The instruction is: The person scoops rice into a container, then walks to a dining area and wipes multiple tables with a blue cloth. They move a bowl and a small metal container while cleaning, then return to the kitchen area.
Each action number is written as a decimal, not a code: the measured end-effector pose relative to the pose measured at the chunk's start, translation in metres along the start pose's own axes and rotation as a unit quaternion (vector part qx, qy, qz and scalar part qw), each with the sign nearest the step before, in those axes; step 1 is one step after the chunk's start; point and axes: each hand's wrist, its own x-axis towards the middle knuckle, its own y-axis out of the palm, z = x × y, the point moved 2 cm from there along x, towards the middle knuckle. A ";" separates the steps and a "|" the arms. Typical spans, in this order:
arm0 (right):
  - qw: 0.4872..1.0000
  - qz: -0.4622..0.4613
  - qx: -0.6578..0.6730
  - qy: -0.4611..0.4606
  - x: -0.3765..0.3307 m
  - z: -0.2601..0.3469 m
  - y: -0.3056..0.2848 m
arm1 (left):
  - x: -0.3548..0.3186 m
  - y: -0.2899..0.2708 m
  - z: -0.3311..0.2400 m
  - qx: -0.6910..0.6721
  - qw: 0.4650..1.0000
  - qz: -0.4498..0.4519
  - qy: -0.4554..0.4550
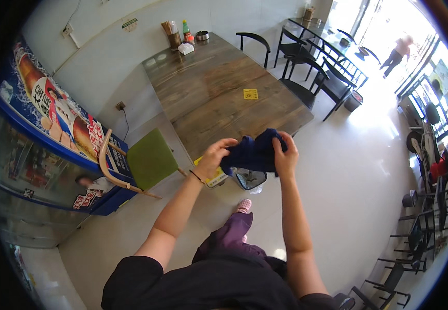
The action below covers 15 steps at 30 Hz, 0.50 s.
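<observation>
A dark blue cloth (252, 152) is held up between my two hands, in front of the near edge of the wooden table (208, 85). My left hand (213, 159) grips its left end, fingers curled over the fabric. At the other end my right hand (286, 156) pinches the upper corner, thumb in front. The fabric is bunched and folded, so its full shape is hidden. Below it, a small bin (252, 179) with a bag in it stands on the floor, partly covered by the cloth. A yellow panel (213, 176) shows beside my left wrist.
On the table lie a yellow card (250, 94) and, at the far end, a chopstick holder (174, 39), a bottle (187, 32), tissues (185, 48) and a metal bowl (202, 35). A green-seated chair (151, 159) stands left, by a blue display fridge (33, 165). Black chairs (300, 92) stand right. Someone (400, 54) is at the bright doorway.
</observation>
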 end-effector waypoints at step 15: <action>0.855 0.409 -0.239 0.211 0.078 -0.178 0.008 | 0.110 -0.050 0.144 0.625 0.658 -0.326 -0.265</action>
